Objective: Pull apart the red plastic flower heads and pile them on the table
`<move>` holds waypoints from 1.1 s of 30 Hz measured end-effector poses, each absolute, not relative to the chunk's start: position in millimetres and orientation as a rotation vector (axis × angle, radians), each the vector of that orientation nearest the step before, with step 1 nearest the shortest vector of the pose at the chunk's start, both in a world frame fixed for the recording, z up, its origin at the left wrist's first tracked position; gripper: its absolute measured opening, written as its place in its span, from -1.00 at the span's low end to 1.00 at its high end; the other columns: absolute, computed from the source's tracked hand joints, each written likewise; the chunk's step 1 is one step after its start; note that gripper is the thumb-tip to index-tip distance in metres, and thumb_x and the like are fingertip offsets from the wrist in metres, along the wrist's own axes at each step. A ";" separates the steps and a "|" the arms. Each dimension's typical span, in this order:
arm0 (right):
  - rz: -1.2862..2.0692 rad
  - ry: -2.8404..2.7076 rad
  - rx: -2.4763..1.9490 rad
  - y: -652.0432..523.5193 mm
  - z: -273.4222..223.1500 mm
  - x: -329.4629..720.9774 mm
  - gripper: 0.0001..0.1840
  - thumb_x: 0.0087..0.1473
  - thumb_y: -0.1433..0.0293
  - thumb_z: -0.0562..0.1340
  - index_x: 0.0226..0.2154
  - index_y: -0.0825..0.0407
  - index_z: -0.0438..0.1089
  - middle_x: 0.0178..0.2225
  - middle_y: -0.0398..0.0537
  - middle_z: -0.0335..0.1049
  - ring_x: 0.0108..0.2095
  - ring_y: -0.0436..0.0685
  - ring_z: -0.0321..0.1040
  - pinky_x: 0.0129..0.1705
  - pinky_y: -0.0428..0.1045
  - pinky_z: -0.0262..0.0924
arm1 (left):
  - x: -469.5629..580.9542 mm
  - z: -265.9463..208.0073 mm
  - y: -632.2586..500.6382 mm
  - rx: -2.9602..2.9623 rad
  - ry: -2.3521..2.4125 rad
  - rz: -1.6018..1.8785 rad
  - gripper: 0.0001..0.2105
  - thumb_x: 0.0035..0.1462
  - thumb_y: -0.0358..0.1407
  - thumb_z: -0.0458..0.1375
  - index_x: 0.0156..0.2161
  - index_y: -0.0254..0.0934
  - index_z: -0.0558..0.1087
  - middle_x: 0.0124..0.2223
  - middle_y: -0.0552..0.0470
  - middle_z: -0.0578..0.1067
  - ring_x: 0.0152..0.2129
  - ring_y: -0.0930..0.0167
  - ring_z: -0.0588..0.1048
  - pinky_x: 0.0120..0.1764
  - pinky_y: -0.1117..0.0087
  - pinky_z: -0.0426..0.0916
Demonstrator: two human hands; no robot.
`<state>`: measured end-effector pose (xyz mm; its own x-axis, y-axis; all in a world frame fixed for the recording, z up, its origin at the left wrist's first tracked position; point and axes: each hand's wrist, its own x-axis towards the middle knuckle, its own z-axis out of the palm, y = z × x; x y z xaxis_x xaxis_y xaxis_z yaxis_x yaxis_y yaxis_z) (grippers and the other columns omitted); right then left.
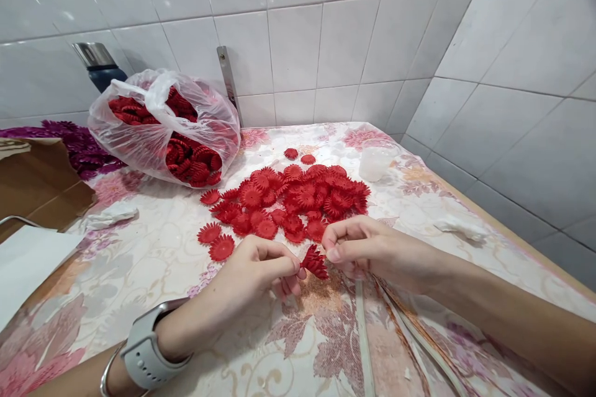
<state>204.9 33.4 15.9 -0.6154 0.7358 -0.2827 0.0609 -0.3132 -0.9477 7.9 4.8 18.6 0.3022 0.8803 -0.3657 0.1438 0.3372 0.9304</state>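
Between my two hands is a red artificial flower, its layered petals gathered into a cone. My left hand pinches it at its narrow base, thumb against fingers. On the other side, the thumb and forefinger of my right hand are pressed together at the petal edge; whether they grip a petal or something finer is too small to tell. Just beyond my hands lies a loose pile of red petal discs with toothed edges. Two single discs lie near my left wrist.
A clear plastic bag full of red petals stands at back left, before a dark blue bottle. Purple petals and a cardboard box are left. A translucent cup stands right; thin strips lie in front.
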 end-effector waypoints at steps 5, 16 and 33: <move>1.917 -1.491 -1.018 36.8 18.3 207.0 -0.79 -0.12 0.38 0.27 -0.63 0.09 0.26 -0.66 -0.24 0.13 -0.62 -0.09 0.01 -0.57 -0.12 -0.15 | 3.5 22.7 10.2 1.247 1.210 0.665 -0.84 -0.12 -0.35 0.14 -0.64 -0.33 0.46 -0.64 0.08 0.42 -0.65 0.49 0.31 -0.50 0.48 0.20; 1.445 -2.000 -1.194 20.7 21.5 196.2 -0.78 -0.06 0.31 0.30 -0.47 0.05 0.25 -0.58 -0.26 0.10 -0.55 -0.05 0.04 -0.53 -0.12 -0.07 | 9.4 21.4 0.7 1.793 1.289 0.661 -0.85 0.03 -0.37 0.09 -0.49 -0.28 0.48 -0.53 0.12 0.48 -0.57 0.47 0.39 -0.50 0.54 0.20; 1.354 -1.845 -1.101 33.1 21.5 205.7 -0.80 -0.12 0.43 0.16 -0.69 0.05 0.20 -0.69 -0.23 0.12 -0.64 -0.07 0.02 -0.60 -0.11 -0.10 | 3.5 21.7 5.0 1.429 1.197 0.684 -0.87 -0.08 -0.39 0.05 -0.60 -0.28 0.28 -0.61 0.19 0.25 -0.62 0.52 0.17 -0.52 0.50 0.04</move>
<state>205.7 33.1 21.5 -0.4814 0.8764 -0.0103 0.2724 0.1384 -0.9522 3.5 5.0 21.7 0.3235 0.9241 -0.2035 0.2935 0.1064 0.9500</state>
